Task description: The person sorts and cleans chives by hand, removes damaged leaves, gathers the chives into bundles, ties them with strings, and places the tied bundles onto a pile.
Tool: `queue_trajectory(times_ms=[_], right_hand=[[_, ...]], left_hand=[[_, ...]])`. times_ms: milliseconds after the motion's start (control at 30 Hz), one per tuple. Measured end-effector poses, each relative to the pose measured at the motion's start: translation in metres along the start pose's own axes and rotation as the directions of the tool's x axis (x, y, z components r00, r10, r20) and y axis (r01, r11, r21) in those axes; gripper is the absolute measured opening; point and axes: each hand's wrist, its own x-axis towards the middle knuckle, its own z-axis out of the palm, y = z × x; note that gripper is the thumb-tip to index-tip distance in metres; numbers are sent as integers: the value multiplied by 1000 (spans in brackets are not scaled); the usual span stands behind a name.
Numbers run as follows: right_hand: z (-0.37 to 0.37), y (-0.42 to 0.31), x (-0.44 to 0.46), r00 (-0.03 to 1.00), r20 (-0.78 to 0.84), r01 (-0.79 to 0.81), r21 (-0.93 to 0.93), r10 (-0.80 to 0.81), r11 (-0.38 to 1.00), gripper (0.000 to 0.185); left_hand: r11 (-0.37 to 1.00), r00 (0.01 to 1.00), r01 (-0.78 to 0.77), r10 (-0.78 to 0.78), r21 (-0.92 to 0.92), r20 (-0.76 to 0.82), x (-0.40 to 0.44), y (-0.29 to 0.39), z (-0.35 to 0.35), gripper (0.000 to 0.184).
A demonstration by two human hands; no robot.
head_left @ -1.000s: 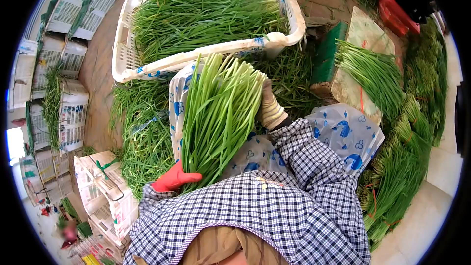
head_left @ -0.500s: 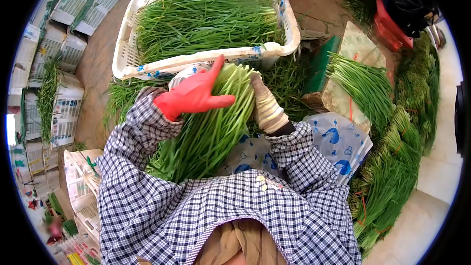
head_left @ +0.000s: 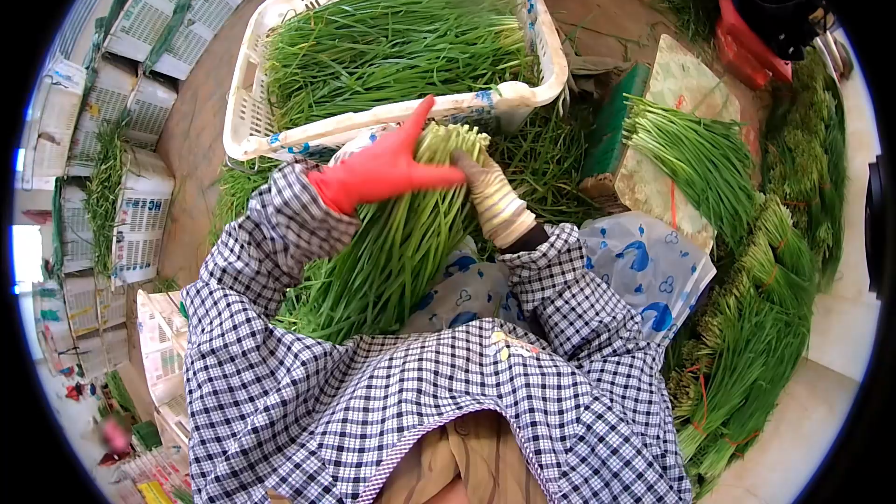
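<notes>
Left hand [head_left: 387,168], red-gloved, was spread wide over the green bundle [head_left: 392,257] between the checked smock [head_left: 411,383] and white basket [head_left: 551,65], while the right hand [head_left: 495,198] cupped its side, clamping hidden from me, seemingly evening stem ends [head_left: 455,138], which called for steady support next.

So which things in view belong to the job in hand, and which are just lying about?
In the job, by the look of it:
bunch of greens
red-gloved left hand
striped-gloved right hand, against the bunch

Probably nearby stock: white crate of cut greens ahead, tied bundles at right.

Just lying about, it seems:
stacked crates at far left
loose greens below the white crate
</notes>
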Motion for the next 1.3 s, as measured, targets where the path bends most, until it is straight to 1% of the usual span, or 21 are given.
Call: queue_trajectory(times_ms=[33, 167, 233, 267, 433, 533, 567, 633, 667, 800, 833, 900, 967, 1000, 1033, 1067, 1133, 1167, 1200, 1233, 1300], right_hand=[[6, -4, -4, 1000, 1, 1, 3, -1, 1000, 47], [23, -28, -16, 999, -35, -9, 124, 13, 992, 44], [11, -20, -13, 999, -28, -34, 181, 39, 983, 41], [10, -24, -16, 998, -55, -23, 220, 35, 975, 38], [7, -16, -13, 998, 34, -57, 403, 47, 913, 38], [20, -23, -14, 997, -53, -33, 293, 51, 955, 36], [20, -24, -15, 997, -50, -40, 290, 57, 956, 36], [12, -32, -16, 997, -65, -8, 279, 27, 960, 32], [8, -36, -19, 984, -148, -55, 297, 103, 953, 29], [6, -43, -24, 990, -136, 12, 369, 41, 929, 28], [11, -48, -25, 997, -40, -42, 335, 59, 941, 28], [22, -61, -24, 995, 59, -93, 290, 80, 952, 29], [35, -81, -19, 998, -47, 33, 37, -31, 999, 17], [30, -103, -21, 966, 57, 254, -34, -251, 967, 20], [22, -139, -30, 937, 13, 347, -114, -348, 931, 22], [-33, -175, -39, 941, -167, 324, 178, -296, 929, 31], [9, -274, -89, 839, 325, 472, -36, -436, 881, 41], [30, -323, -113, 704, 539, 580, -63, -462, 812, 46], [39, -336, -118, 715, 593, 524, -103, -370, 846, 47], [47, -349, -123, 717, 641, 469, -152, -274, 870, 49], [90, -326, -104, 586, 639, 716, -120, -499, 688, 32]], left_hand=[[975, 998, -61, 64, 212, -6, -6, 17, 4, 103], [979, 996, -16, 34, 202, -86, 1, 13, 8, 97], [987, 995, 56, -67, -149, -69, 9, -1, 0, 85], [981, 989, -1, -28, -196, -146, 12, -9, -1, 75], [927, 987, 46, -100, -372, -126, 8, -7, -3, 75], [983, 973, -162, 173, 85, -152, 5, 12, 9, 72], [984, 973, -158, 169, 80, -157, 6, 8, 7, 72], [892, 981, -53, -37, -448, -189, 9, 1, 2, 69], [830, 966, -44, -108, -556, -237, 7, 1, -3, 66], [749, 972, 43, -185, -661, -147, 3, 4, -11, 67], [746, 971, 40, -187, -664, -151, 2, 9, -7, 67], [690, 996, -37, -33, -723, -83, 3, 23, 1, 67], [691, 993, -117, 58, -713, -107, -2, 40, -9, 62], [736, 983, -179, 106, -653, -150, -14, 56, -32, 58], [726, 925, -336, 134, -600, -357, -34, 60, -64, 48], [730, 817, -474, 156, -493, -556, -55, 64, -97, 39], [814, 500, -561, 186, -152, -846, -89, 61, -160, 33], [904, 392, -428, 184, -1, -901, -92, 34, -184, 34], [976, 367, -188, 171, 107, -915, -89, -4, -208, 35], [986, 403, 47, 128, 160, -906, -81, -41, -221, 37], [906, 530, 362, -7, 219, -848, -65, -99, -232, 39]])
